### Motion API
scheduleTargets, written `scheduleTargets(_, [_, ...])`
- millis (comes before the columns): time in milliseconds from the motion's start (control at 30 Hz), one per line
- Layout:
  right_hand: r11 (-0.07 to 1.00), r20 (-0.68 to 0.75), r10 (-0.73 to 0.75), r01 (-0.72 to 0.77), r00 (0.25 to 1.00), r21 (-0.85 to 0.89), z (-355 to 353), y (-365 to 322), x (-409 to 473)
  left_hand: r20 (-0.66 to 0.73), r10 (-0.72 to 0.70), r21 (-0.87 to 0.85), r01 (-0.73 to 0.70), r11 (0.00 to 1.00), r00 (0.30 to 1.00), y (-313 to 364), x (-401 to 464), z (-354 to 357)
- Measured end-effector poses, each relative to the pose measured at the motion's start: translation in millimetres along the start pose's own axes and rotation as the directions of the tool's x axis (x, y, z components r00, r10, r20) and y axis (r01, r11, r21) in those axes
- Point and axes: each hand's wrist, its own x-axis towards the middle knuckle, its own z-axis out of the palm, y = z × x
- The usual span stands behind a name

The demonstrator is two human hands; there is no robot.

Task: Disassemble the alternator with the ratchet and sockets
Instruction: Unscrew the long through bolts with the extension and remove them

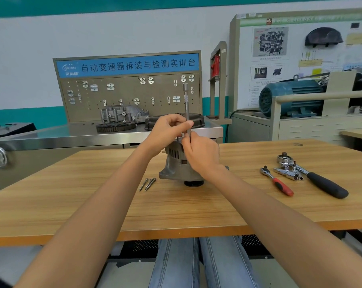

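Wooden bench (196, 204) carried the alternator (176, 163) upright at its middle, where the left hand (167, 132) and right hand (201, 150) both pinched a tall extension bar (187, 109), which risked tilting off its fastener and rounding it

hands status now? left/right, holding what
Left hand: pinching the upright extension bar.
Right hand: fingers curled at the bar's lower end, above the alternator.
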Motion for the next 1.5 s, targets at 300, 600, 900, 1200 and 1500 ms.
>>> scheduleTargets(300, [1.0,-0.007,-0.029,0.029,1.0,0.008,1,2,-1,-0.005,-0.007,-0.001,0.007,1.0,1.0,-2,2,2])
scheduleTargets(600, [0.996,0.017,-0.057,0.059,0.998,-0.071,2,3,4,0.065,-0.01,-0.042,0.013,0.999,0.998,6,-1,-4])
scheduleTargets(900, [0.981,0.033,0.048,-0.053,0.998,0.185,5,8,7,0.036,-0.003,-0.04,0.005,0.999,0.999,1,2,-3])
scheduleTargets(1200, [0.945,0.066,0.043,-0.062,0.997,0.321,5,13,9,0.014,-0.028,-0.017,0.028,0.999,1.0,-4,9,0])
scheduleTargets(1500, [0.954,0.188,-0.093,0.034,0.978,0.296,-2,18,16,0.141,-0.057,-0.048,0.065,0.997,0.988,1,14,-7])
